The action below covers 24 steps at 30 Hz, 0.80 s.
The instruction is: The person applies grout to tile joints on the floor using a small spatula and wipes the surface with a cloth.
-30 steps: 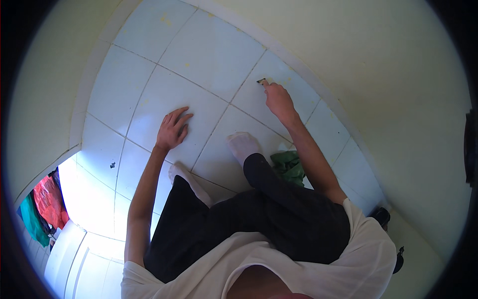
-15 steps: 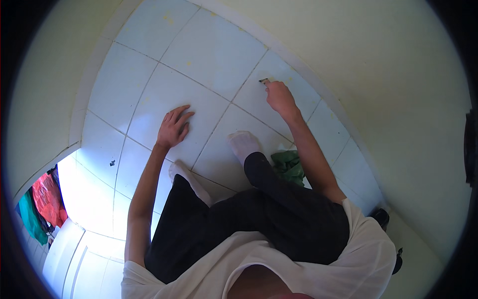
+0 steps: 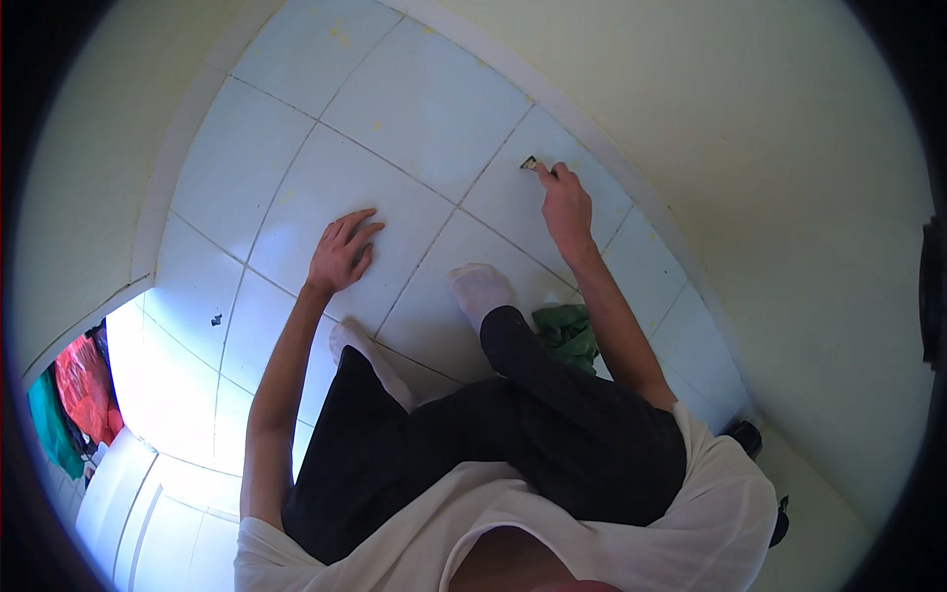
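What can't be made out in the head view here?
- Small tool at the right hand: too small to identify; the fingers hide most of it.
- Green cloth: partly behind the dark trouser leg.
- Left hand: flat on the floor tile, so its palm side is unseen.
- Red and green items at the left rim: cut off, bent by the fisheye.

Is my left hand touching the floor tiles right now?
Touching. The head view shows the left hand spread flat, palm down, on a pale floor tile, with no gap or shadow beneath the fingers.
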{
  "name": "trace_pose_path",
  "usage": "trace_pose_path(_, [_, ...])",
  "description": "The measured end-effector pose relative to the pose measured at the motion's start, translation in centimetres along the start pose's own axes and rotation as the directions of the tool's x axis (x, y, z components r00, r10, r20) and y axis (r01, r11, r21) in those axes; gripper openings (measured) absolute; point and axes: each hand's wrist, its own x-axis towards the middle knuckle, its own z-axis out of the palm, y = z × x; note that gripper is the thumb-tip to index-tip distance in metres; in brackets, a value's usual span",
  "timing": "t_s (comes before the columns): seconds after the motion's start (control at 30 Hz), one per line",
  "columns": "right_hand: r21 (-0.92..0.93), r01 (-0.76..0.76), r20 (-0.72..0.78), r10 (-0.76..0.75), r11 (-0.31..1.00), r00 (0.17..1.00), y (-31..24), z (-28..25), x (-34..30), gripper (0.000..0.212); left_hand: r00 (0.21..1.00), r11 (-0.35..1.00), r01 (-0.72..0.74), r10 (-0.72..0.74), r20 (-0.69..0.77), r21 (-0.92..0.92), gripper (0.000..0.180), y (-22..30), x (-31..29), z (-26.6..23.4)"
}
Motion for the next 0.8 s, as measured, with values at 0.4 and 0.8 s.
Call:
trace_pose_path(0.4, [0.038, -0.157, 0.322, 0.137, 0.987, 0.937, -3.1, -0.4, 1.2, 0.053, 1.0, 1.0, -0.001, 0.001, -0.02, 0.009, 0.045, -0.1, -0.2, 0.0])
trace_pose_path(0.8, [-0.071, -0.052, 0.307, 0.071, 0.996, 0.949, -3.3, -0.2, 1.7, 0.047, 1.0, 1.0, -0.009, 0.009, -0.017, -0.002, 0.046, -0.1, 0.1, -0.2])
